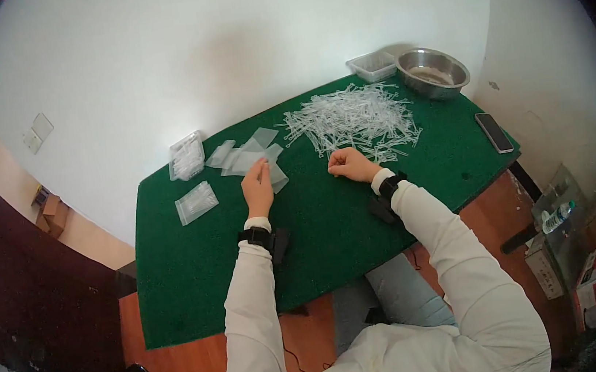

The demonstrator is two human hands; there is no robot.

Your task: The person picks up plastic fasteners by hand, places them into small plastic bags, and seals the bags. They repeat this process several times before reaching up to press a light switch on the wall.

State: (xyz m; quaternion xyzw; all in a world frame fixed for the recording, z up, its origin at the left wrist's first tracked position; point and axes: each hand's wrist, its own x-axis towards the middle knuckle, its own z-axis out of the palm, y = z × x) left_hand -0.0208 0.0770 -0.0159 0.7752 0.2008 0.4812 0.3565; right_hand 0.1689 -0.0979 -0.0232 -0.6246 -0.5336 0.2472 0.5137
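Observation:
A heap of thin clear plastic sticks, several with small looped ends, lies loose on a green-covered table. My right hand is closed in a pinch at the heap's near edge; what is between the fingers, if anything, cannot be made out. Over flat clear plastic bags spread left of the heap, my left hand has its fingers drawn together, and their contents are too small to tell. A filled clear bag of sticks lies farther left.
Behind the filled bag stands a clear plastic tub with packed pieces. A white plastic basket and a steel bowl stand at the back right. Near the right edge lies a phone. A wall runs behind the table.

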